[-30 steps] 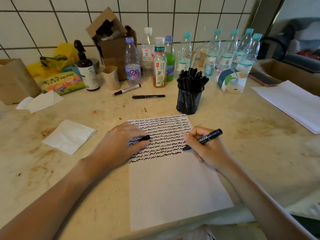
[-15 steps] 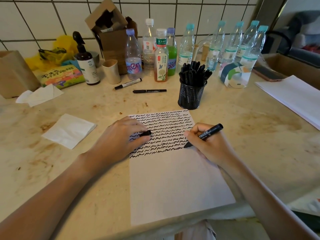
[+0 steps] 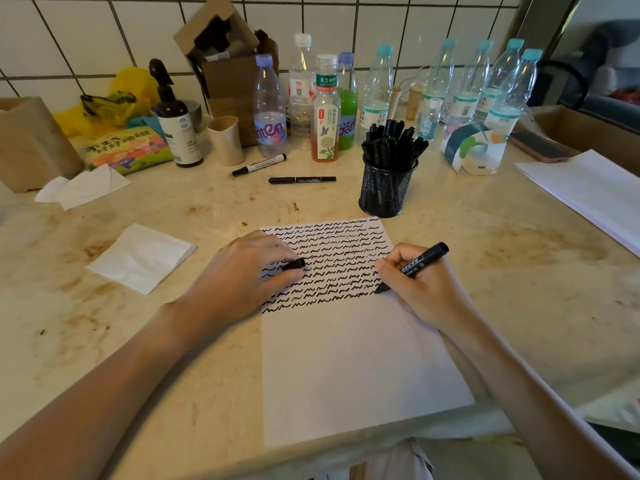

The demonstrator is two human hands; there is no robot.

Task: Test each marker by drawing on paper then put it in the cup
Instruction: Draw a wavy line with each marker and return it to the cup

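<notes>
A stained beige counter [image 3: 485, 265] fills the frame. On it, centre to lower centre, lies a white sheet of paper [image 3: 353, 368], its upper part covered in rows of black squiggles. Just above the sheet stands a black mesh cup [image 3: 387, 188] — packed with black markers. The left hand [image 3: 242, 275] rests on the sheet's left edge, fingers curled around a black cap [image 3: 293, 264]. The right hand [image 3: 419, 285], at the sheet's right edge, grips a black marker [image 3: 417, 266] in a writing hold — tip down at the end of a squiggle row. Two more pens [image 3: 301, 179] lie above, left of the cup.
</notes>
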